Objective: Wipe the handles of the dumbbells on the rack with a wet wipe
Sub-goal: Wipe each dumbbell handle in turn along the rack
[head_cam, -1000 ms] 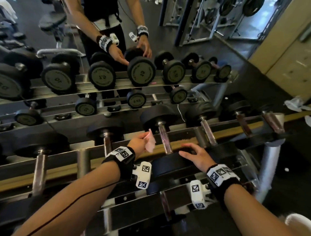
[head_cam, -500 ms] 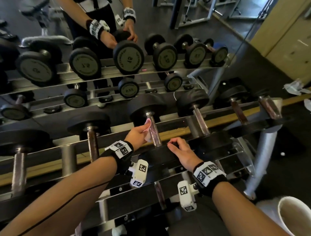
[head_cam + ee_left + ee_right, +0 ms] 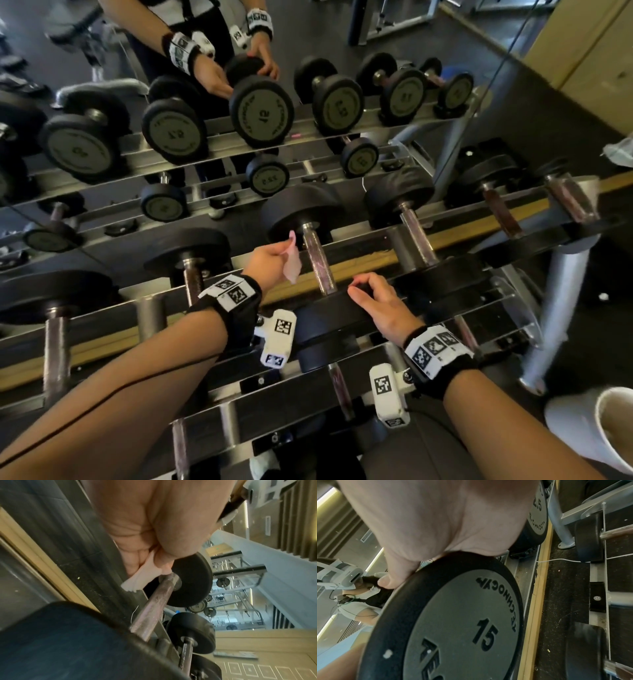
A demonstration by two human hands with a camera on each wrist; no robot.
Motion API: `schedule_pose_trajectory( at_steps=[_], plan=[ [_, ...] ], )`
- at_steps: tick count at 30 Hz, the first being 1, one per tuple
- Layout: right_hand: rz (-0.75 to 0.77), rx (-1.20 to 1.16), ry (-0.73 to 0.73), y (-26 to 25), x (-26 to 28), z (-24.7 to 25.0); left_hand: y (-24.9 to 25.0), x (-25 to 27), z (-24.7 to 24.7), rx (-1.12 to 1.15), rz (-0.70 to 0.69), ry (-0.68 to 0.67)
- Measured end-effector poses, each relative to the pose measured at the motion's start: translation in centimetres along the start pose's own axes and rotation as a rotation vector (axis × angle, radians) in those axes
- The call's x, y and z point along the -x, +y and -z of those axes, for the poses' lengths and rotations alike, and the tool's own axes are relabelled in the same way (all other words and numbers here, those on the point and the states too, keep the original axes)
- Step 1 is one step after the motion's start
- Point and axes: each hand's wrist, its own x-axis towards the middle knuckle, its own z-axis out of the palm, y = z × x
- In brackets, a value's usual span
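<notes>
On the rack's top shelf lies a black dumbbell marked 15, its steel handle [image 3: 318, 261] pointing away from me. My left hand [image 3: 286, 251] pinches a pale pink wet wipe [image 3: 293, 265] just left of that handle, near its far end. In the left wrist view the wipe [image 3: 144, 574] hangs from my fingers right beside the handle [image 3: 152, 604] and the far head [image 3: 192, 580]; contact is unclear. My right hand [image 3: 359, 286] rests on the near head [image 3: 329, 310], fingers curled over its top. The right wrist view shows the thumb [image 3: 390, 580] hooked over the head's rim [image 3: 462, 622].
More dumbbells lie on both sides, with handles at left [image 3: 191, 284] and right [image 3: 416, 236]. A lower shelf [image 3: 308, 407] sits under my wrists. A mirror [image 3: 239, 113] behind reflects the rack and me. A white bin [image 3: 603, 428] stands at bottom right.
My left hand carried the wipe up to the 15 dumbbell's handle and now holds it just left of it. My right fingers went from flat on the near head to curled over it.
</notes>
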Motion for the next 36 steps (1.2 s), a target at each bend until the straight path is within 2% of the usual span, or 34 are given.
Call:
schedule_pose_trajectory(
  at_steps=[6,7,9,10,12,13,18,20,23,27,31,33,36],
  plan=[
    [0.001,-0.043,0.0,0.1,0.0,-0.1,-1.5,-0.5,-2.1,-0.066,-0.017,-0.082],
    [-0.001,-0.047,0.0,0.1,0.0,-0.1,-2.0,-0.2,-1.9,-0.145,-0.035,-0.112],
    [0.004,-0.051,0.002,0.1,0.1,-0.1,-2.8,0.6,-1.2,-0.466,-0.073,-0.161],
    [0.008,-0.052,0.002,0.1,0.1,-0.1,-3.0,0.8,-0.7,-0.54,-0.048,-0.199],
    [0.009,-0.049,-0.002,0.1,0.1,-0.1,-2.8,1.2,0.0,-0.431,0.026,-0.324],
    [0.007,-0.047,-0.007,0.0,0.1,-0.1,-2.4,1.4,0.2,-0.393,0.022,-0.34],
    [0.009,-0.073,-0.011,0.2,0.0,-0.1,-0.1,-0.1,1.2,-0.207,-0.045,0.001],
    [0.014,-0.084,-0.013,0.3,0.0,-0.2,0.3,-0.6,0.6,-0.265,-0.061,0.046],
    [0.027,-0.098,-0.015,0.3,-0.1,-0.2,0.0,-0.4,-1.2,-0.294,-0.072,-0.031],
    [0.028,-0.087,-0.011,0.6,-0.3,-0.2,-1.0,-0.2,-2.0,-0.718,-0.184,-0.045],
    [0.02,-0.097,-0.012,0.5,-0.3,-0.3,-0.9,0.4,-1.6,-0.582,-0.101,-0.18],
    [0.018,-0.129,-0.017,0.4,-0.3,-0.3,-1.3,0.4,-1.4,-0.573,-0.105,-0.186],
    [0.017,-0.154,-0.014,0.5,-0.3,-0.3,-2.3,1.0,-1.2,-0.448,-0.022,-0.213]
  ],
)
